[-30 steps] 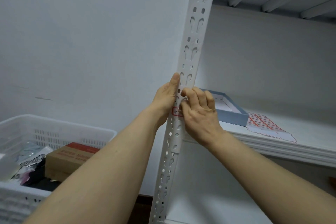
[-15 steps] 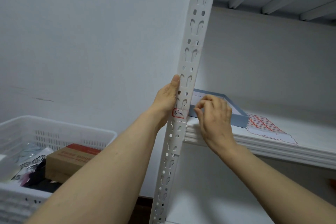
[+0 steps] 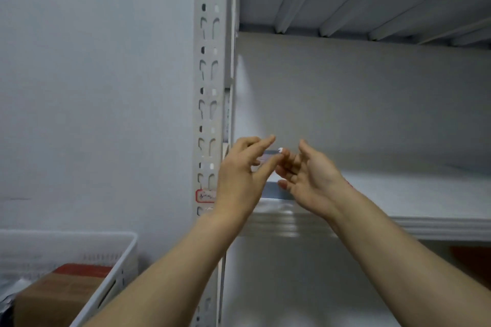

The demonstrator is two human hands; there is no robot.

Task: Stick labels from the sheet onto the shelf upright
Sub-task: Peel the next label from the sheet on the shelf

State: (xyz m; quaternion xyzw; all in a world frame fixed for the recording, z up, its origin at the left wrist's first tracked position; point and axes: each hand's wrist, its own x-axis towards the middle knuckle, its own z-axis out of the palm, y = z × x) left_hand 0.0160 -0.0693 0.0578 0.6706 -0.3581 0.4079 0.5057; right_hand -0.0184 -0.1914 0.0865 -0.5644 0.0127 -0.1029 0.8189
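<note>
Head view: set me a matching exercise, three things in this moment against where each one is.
Things:
1. red-bordered label
2. cardboard box
3. left hand

Places:
A. inside the white basket
B. raised in front of the shelf board
C. stuck on the shelf upright

Pairs: 1-C, 2-A, 3-B.
</note>
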